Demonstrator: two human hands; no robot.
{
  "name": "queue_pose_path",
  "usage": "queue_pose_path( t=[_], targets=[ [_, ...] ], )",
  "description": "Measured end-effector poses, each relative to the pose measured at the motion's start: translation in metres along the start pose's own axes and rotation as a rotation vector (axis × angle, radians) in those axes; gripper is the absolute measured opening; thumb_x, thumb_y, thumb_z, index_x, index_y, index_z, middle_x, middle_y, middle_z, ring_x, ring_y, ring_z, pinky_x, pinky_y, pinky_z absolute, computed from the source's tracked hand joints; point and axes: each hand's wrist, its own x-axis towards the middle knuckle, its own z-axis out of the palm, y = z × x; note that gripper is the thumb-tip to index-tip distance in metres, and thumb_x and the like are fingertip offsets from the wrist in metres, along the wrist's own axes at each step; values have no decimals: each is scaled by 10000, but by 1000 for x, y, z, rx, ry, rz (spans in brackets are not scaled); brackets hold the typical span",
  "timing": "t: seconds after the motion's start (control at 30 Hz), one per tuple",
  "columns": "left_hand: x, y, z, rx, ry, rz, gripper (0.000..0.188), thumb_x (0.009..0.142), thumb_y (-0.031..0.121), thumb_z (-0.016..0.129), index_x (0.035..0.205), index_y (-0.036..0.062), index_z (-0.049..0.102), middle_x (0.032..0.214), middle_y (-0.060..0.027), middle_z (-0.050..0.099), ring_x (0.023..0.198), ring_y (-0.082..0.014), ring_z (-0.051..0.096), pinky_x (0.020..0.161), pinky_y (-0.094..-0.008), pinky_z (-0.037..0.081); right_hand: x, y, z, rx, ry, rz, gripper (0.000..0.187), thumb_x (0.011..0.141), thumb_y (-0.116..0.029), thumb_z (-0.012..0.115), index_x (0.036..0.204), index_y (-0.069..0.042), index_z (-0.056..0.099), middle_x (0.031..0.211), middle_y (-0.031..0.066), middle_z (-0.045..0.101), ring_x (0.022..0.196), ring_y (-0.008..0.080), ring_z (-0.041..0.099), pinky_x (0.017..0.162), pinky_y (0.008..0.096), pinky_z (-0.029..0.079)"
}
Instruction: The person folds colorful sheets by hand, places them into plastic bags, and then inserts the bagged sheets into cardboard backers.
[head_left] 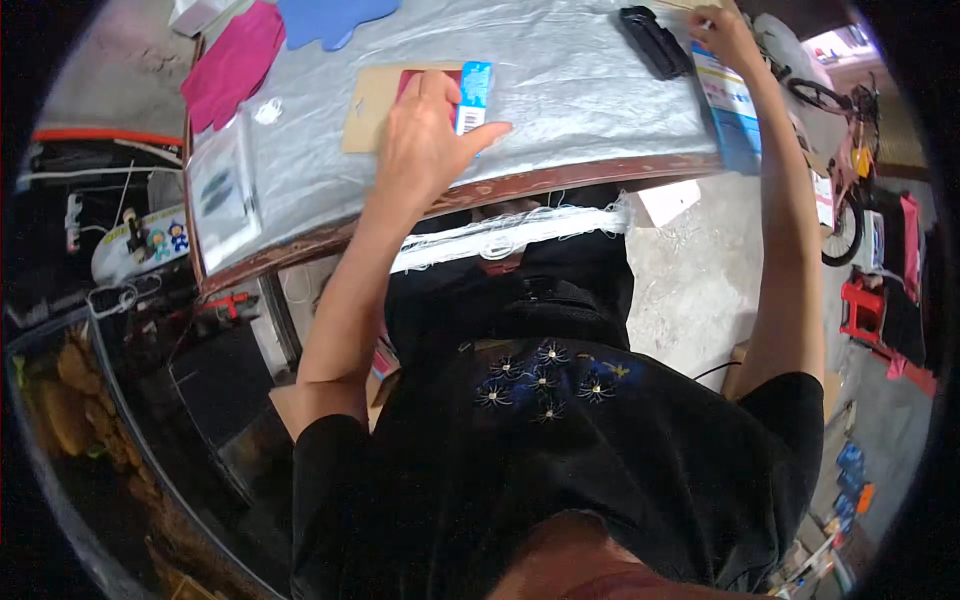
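Note:
My left hand [425, 135] lies on a tan card sheet [365, 110] near the table's front edge, its thumb stretched out to the right. Beneath its fingers is a dark pink piece [408, 80], mostly covered by the hand. A blue and white printed strip [475, 95] shows just right of the fingers. At the table's right end, my right hand [725, 38] has its fingers bent in at the top of a blue and white package [728, 95]. The package's lower end is blurred and reaches past the table edge. The fingertips are partly hidden.
Silvery sheeting covers the table [580, 110]. On it lie a black elongated object [655, 42], a magenta cloth-like piece [235, 65], a blue flat piece [335, 18], a small white bundle [268, 111] and a clear plastic bag [225, 190]. A bicycle [850, 220] stands at right.

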Motion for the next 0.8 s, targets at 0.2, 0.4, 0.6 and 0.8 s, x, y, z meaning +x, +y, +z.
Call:
queue_pose_path(
  t=[0.2, 0.4, 0.6, 0.8],
  targets=[
    [2, 7, 5, -41, 37, -60, 366, 774, 271, 835, 889, 2, 613, 850, -172, 665, 730, -367, 654, 661, -458, 528, -4, 62, 9, -161, 74, -130, 213, 956, -202, 629, 1109, -111, 746, 1009, 159, 728, 906, 323, 713, 805, 375, 548],
    [-4, 15, 15, 175, 173, 83, 191, 841, 164, 731, 821, 14, 614, 806, -168, 641, 699, -365, 674, 608, -462, 555, -45, -1, -33, -534, 300, -160, 264, 992, -168, 579, 1221, -129, 704, 1182, 153, 705, 1026, 271, 700, 862, 398, 544],
    [-10, 11, 16, 271, 219, 114, 139, 854, 119, 693, 803, 19, 610, 766, -149, 615, 672, -357, 677, 578, -463, 563, -100, -205, 13, 441, -10, -69, 251, 982, -108, 621, 1213, -26, 674, 916, 116, 714, 778, 176, 641, 741, 305, 529],
    [-6, 14, 21, 255, 242, 148, 152, 851, 126, 700, 800, 17, 607, 767, -151, 615, 650, -357, 675, 554, -466, 558, -107, -227, 48, 486, -38, -128, 191, 935, -106, 691, 1090, 3, 711, 896, 143, 715, 744, 184, 657, 697, 320, 524]
  ],
)
